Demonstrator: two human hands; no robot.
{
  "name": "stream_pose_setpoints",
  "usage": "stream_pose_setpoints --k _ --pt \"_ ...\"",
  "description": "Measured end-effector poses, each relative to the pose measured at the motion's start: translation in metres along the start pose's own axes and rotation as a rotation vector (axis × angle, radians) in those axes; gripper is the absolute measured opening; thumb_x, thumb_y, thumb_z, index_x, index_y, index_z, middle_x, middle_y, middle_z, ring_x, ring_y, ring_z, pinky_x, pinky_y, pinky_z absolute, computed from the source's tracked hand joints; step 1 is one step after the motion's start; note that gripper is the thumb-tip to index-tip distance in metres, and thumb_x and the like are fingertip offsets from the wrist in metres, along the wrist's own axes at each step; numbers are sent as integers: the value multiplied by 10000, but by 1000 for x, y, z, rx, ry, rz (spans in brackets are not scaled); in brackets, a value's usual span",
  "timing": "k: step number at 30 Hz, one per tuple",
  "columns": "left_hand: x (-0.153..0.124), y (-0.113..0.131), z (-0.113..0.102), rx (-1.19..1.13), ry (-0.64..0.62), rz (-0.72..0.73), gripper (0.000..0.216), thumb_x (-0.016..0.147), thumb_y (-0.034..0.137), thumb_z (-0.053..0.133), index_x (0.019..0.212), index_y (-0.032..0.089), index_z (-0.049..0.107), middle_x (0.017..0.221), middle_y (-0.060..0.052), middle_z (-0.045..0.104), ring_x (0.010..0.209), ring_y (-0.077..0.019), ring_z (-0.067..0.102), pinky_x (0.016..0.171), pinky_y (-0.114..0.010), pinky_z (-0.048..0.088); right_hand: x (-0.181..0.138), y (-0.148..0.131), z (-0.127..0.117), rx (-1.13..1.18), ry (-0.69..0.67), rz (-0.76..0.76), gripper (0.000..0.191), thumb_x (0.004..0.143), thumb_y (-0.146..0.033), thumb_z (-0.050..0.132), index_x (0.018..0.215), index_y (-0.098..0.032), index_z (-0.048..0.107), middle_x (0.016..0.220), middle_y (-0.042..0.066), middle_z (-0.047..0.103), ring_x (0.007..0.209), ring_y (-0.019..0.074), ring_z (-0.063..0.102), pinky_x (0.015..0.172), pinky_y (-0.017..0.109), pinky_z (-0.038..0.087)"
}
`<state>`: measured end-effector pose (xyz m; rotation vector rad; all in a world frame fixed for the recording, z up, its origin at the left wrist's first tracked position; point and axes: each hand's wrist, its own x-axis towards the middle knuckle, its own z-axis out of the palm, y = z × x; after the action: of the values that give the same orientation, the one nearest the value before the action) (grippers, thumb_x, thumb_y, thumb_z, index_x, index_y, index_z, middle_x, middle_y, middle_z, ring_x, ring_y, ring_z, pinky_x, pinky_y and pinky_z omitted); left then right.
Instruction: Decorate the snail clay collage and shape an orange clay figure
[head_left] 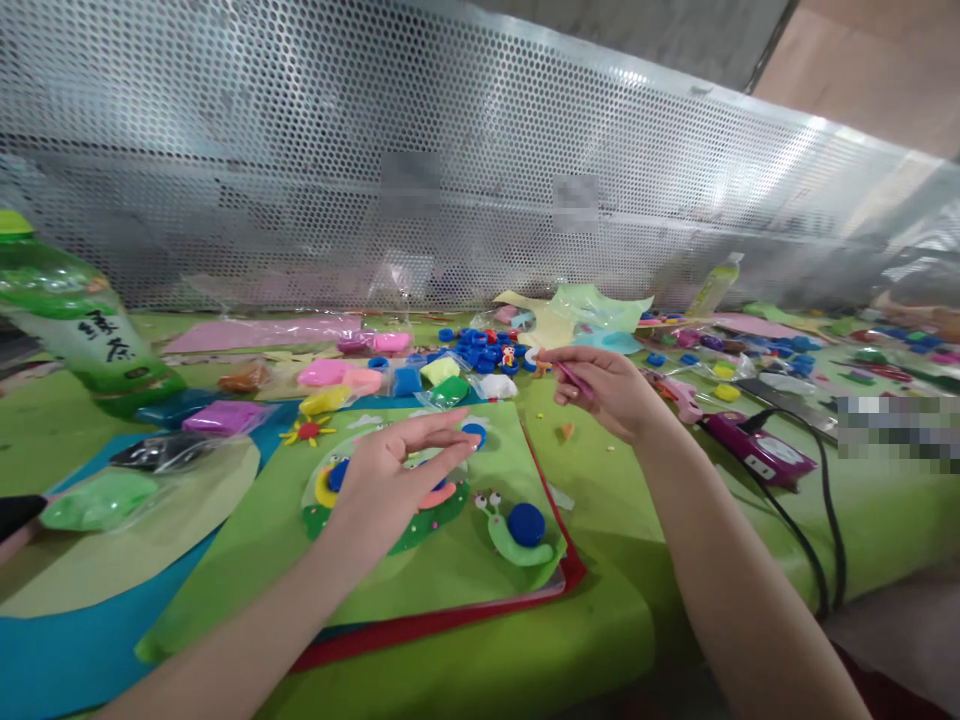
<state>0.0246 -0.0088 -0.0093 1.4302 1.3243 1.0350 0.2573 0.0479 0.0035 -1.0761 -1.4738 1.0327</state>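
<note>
My left hand reaches over a green sheet, its thumb and fingertips pinched on a small blue bottle cap. The hand partly covers a round clay picture with clay snails on it. Right of that lies a green clay snail with a blue cap as its shell. A red and yellow clay sun sits at the sheet's upper left. Raised beyond the sheet, my right hand is closed around a thin pink-purple tool; a small orange-brown piece shows by its fingertips.
Bagged clay in several colours and a pile of blue caps lie behind the sheet. A green tea bottle stands left. A purple power strip with black cables lies right. A perforated metal panel rises behind.
</note>
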Motion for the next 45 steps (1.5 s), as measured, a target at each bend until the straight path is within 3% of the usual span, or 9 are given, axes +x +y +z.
stream_pose_setpoints --k 4,7,10,14,20,31,35,41,45 --pt "3 -5 -2 -220 -55 -63 380 688 422 683 1020 238 660 960 -63 714 964 -230 642 657 -272 566 -11 -9 11 308 -196 -5 113 723 -213 655 829 -177 645 693 -20 598 543 58 552 549 210 486" --pt "5 -8 -2 -347 -77 -115 366 678 402 709 1004 242 666 909 -64 722 971 -224 637 606 -236 546 -18 -13 19 330 -254 -71 98 741 -259 683 785 -182 641 657 -10 637 526 75 582 491 196 478" --pt "4 -9 -1 -438 -95 -140 331 678 386 717 977 251 678 876 -48 720 924 -195 645 611 -222 523 -26 -14 25 349 -227 -161 133 827 -317 595 838 -203 663 587 -12 620 444 66 525 404 181 418" --pt "0 -7 0 -483 -134 -199 373 644 399 733 993 280 672 888 -36 705 855 -183 645 696 -298 528 -40 -18 31 312 -186 -229 166 869 -331 532 844 -244 672 531 -20 573 432 80 488 372 191 371" --pt "-1 -3 3 -557 -96 -162 399 490 291 815 870 254 701 685 16 651 637 -123 609 685 -284 539 -57 -24 37 257 -227 -282 137 871 -298 531 886 -261 662 566 -11 583 399 78 482 327 186 360" --pt "-5 -8 3 -521 -101 -210 366 613 457 741 945 311 690 744 9 718 829 -198 661 728 -312 514 -61 -24 40 211 -283 -244 211 895 -333 477 863 -262 672 563 18 619 406 83 526 310 153 397" --pt "-6 -6 3 -580 -113 -189 389 594 417 765 954 293 687 725 10 702 806 -186 654 727 -296 519 -60 -22 42 212 -287 -173 216 894 -348 477 867 -285 682 576 18 615 430 82 537 325 144 401" --pt "-7 -5 4 -686 -99 -206 484 494 300 836 953 271 684 642 51 607 656 -110 583 688 -244 512 -60 -22 41 193 -259 -208 195 885 -327 498 849 -270 681 571 18 618 436 86 543 314 139 390" --pt "-8 -4 2 -715 -131 -255 461 565 320 817 997 268 665 685 50 630 708 -80 567 722 -207 445 -60 -20 41 189 -243 -226 192 890 -315 489 857 -281 675 583 12 629 440 88 541 330 141 402"
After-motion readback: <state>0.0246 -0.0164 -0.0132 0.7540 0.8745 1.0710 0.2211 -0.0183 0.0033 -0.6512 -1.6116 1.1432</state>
